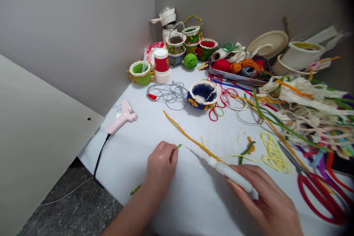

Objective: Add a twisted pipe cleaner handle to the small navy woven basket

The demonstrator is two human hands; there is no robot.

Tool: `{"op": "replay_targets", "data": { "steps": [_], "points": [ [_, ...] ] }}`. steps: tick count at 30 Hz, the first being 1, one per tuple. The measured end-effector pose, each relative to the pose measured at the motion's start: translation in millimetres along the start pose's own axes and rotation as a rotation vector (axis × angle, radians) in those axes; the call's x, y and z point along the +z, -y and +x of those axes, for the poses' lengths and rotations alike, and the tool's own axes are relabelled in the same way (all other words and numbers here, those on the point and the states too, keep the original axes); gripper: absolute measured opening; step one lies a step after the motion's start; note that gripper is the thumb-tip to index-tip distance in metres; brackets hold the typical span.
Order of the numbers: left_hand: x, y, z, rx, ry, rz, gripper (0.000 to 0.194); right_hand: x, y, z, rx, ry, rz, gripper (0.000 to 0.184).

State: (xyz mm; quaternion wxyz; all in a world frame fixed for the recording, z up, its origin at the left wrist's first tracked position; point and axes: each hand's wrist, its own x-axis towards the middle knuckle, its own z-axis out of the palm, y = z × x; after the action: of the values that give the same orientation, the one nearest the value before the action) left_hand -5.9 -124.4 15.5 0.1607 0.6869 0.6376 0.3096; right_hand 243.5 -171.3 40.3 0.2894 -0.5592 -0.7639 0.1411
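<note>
My left hand (162, 164) is closed in a pinch around a thin green cord, whose tip (179, 146) pokes out past the fingers. Another bit of twisted green cord (135, 189) shows beside my left wrist; whether it is the same piece is hidden. Wrapped in my right hand (267, 195) is a white glue bottle (233, 177), tilted with its narrow end toward the green tip. A thin pale line runs between them; I cannot tell if it is nozzle or glue. Behind the bottle lies a mustard twisted cord (188, 137).
A pink glue gun (123, 118) lies at the left, its cable over the edge. Red-handled scissors (312, 188) and yellow yarn (272, 155) lie right. Farther back are a blue woven basket (203, 96), grey yarn (171, 94), a green basket (141, 73) and a yarn tray (235, 77).
</note>
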Motion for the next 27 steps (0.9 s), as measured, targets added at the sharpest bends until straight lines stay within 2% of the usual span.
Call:
{"op": "replay_targets", "data": {
  "steps": [27],
  "points": [
    [0.8,0.7,-0.2,0.002,-0.008,-0.011,0.016,-0.6,-3.3,-6.6,0.001,0.040,-0.016,0.028]
  ]
}}
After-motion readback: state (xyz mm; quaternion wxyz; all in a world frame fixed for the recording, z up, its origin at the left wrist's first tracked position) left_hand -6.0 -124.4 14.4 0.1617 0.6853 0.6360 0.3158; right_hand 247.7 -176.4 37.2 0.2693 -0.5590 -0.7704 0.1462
